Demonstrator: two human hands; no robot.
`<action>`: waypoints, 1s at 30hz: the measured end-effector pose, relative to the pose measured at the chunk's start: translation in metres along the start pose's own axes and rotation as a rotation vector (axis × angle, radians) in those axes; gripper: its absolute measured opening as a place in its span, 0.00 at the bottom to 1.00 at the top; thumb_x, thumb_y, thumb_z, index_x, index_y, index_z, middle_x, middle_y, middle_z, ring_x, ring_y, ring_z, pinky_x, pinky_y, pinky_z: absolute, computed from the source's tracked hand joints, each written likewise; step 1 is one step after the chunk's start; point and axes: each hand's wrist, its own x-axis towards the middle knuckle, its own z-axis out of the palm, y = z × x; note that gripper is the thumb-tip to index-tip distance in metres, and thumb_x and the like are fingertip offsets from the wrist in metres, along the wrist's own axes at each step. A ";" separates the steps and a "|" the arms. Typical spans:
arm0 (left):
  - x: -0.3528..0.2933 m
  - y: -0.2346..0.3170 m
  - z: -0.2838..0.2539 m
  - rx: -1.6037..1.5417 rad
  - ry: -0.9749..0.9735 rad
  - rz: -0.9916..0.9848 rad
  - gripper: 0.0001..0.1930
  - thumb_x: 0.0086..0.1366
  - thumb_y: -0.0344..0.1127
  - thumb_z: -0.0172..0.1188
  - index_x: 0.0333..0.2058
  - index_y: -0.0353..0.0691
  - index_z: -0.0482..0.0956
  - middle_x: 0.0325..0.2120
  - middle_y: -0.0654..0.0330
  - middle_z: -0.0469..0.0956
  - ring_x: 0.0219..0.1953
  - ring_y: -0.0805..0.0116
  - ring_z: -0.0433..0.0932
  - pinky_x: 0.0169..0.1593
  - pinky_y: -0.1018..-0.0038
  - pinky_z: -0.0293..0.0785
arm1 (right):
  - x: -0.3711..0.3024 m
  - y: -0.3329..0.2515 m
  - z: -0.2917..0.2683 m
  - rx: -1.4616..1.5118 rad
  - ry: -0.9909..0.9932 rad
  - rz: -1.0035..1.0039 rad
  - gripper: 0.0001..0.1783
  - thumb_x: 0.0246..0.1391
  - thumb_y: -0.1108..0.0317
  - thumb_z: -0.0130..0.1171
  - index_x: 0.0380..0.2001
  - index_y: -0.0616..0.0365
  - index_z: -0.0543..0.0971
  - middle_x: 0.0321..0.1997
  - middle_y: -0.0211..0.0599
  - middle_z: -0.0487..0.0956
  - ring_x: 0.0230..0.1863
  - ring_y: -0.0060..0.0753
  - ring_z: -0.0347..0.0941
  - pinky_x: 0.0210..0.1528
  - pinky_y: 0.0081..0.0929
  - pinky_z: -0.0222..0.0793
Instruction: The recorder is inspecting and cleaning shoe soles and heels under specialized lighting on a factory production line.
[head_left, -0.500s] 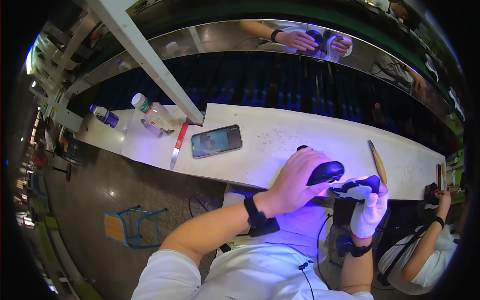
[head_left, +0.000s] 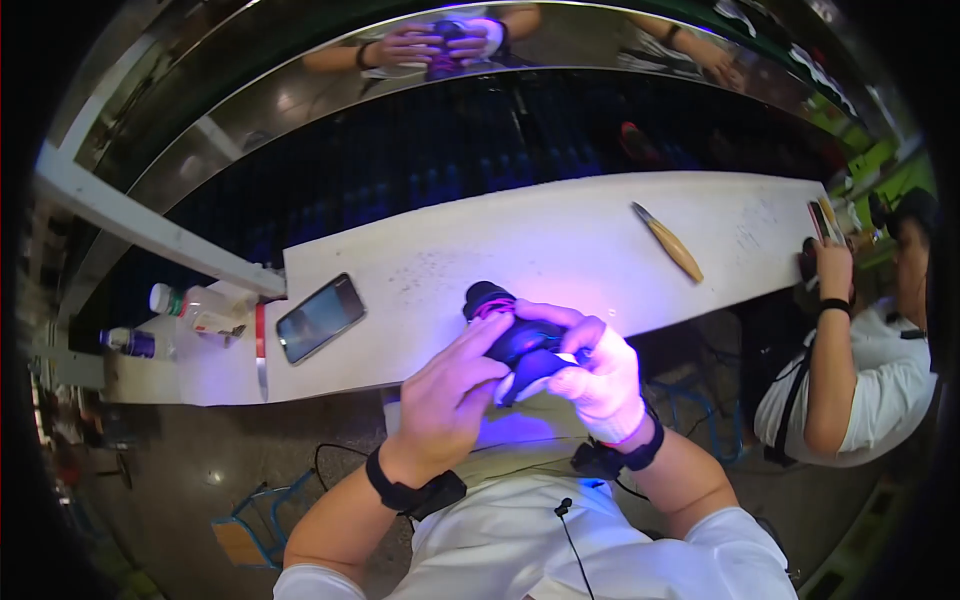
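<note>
Right now you have both hands on one dark, shoe-like item (head_left: pixel 520 345), held up in front of you over the near edge of the bench (head_left: pixel 560 235); whether it touches the surface, you can't tell from this angle. Your bare left hand (head_left: pixel 447 395) is partly open, its fingers fairly straight and laid along the item's left side. Your right hand (head_left: pixel 603 370), in a white glove that leaves some fingertips bare, is partly closed around the other side, fingers bent over it. Pinkish cords show near the item's far end, and a pale patch shows at its near end.

To your left on the bench you have a phone (head_left: pixel 321 317) lying face up at a slant, then a red-handled knife (head_left: pixel 260 335) with its blade toward you. Past that, a clear bottle (head_left: pixel 208 310) with a white cap lies near the foot of a white post (head_left: pixel 160 228), and a purple-labelled bottle (head_left: pixel 130 343) sits further left. Beyond your right hand, well apart from it, rests a wooden-handled tool (head_left: pixel 668 243), its dark tip pointing away from you. At the right end, a co-worker's hand (head_left: pixel 834 268) is over the bench edge.
</note>
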 end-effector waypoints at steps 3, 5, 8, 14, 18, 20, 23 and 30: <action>-0.011 0.011 0.008 -0.080 0.081 -0.125 0.11 0.66 0.22 0.65 0.46 0.33 0.77 0.62 0.33 0.76 0.67 0.36 0.75 0.71 0.50 0.68 | -0.005 0.007 0.005 -0.052 0.025 -0.004 0.18 0.55 0.72 0.75 0.39 0.60 0.73 0.69 0.67 0.72 0.67 0.54 0.75 0.64 0.45 0.76; -0.020 0.013 0.023 -0.133 0.078 -0.154 0.13 0.72 0.29 0.65 0.49 0.33 0.72 0.64 0.30 0.73 0.70 0.36 0.71 0.74 0.51 0.61 | -0.009 0.010 0.009 -0.070 0.085 0.004 0.22 0.53 0.64 0.78 0.39 0.59 0.72 0.66 0.73 0.74 0.69 0.59 0.73 0.72 0.53 0.67; -0.034 0.013 0.041 -0.353 0.275 -0.204 0.20 0.72 0.38 0.68 0.50 0.38 0.65 0.65 0.25 0.68 0.73 0.36 0.64 0.77 0.45 0.50 | -0.013 0.014 0.012 -0.205 0.049 -0.122 0.20 0.52 0.72 0.78 0.37 0.58 0.73 0.64 0.66 0.78 0.69 0.56 0.74 0.74 0.56 0.63; -0.046 0.015 0.046 -0.407 0.316 -0.242 0.18 0.69 0.33 0.71 0.45 0.40 0.67 0.63 0.25 0.71 0.74 0.34 0.64 0.77 0.44 0.48 | -0.018 0.018 0.009 -0.271 0.005 -0.181 0.21 0.50 0.73 0.79 0.37 0.56 0.73 0.62 0.62 0.80 0.69 0.62 0.74 0.77 0.64 0.55; -0.044 0.016 0.040 -0.424 0.295 -0.199 0.18 0.68 0.31 0.72 0.44 0.41 0.67 0.61 0.25 0.73 0.74 0.34 0.63 0.77 0.44 0.48 | -0.020 0.020 0.005 -0.268 -0.028 -0.204 0.21 0.50 0.73 0.79 0.37 0.56 0.72 0.61 0.62 0.81 0.69 0.62 0.74 0.76 0.63 0.57; -0.043 0.015 0.039 -0.431 0.291 -0.176 0.19 0.67 0.30 0.73 0.43 0.41 0.67 0.61 0.26 0.74 0.74 0.33 0.63 0.77 0.43 0.49 | -0.020 0.019 0.004 -0.289 -0.043 -0.204 0.22 0.52 0.68 0.79 0.38 0.55 0.71 0.62 0.63 0.80 0.70 0.65 0.72 0.77 0.65 0.53; -0.043 0.015 0.036 -0.391 0.277 -0.161 0.19 0.67 0.29 0.72 0.43 0.41 0.66 0.60 0.27 0.75 0.74 0.34 0.63 0.77 0.43 0.50 | -0.021 0.013 0.004 -0.342 -0.050 -0.154 0.22 0.52 0.65 0.79 0.36 0.54 0.72 0.63 0.64 0.79 0.71 0.65 0.71 0.78 0.65 0.51; -0.024 0.024 0.014 -0.313 0.206 -0.284 0.27 0.59 0.36 0.79 0.51 0.38 0.73 0.55 0.38 0.81 0.64 0.42 0.75 0.71 0.47 0.64 | -0.017 0.010 0.000 -0.527 -0.128 -0.186 0.20 0.48 0.64 0.81 0.30 0.58 0.76 0.60 0.54 0.83 0.63 0.56 0.80 0.68 0.54 0.72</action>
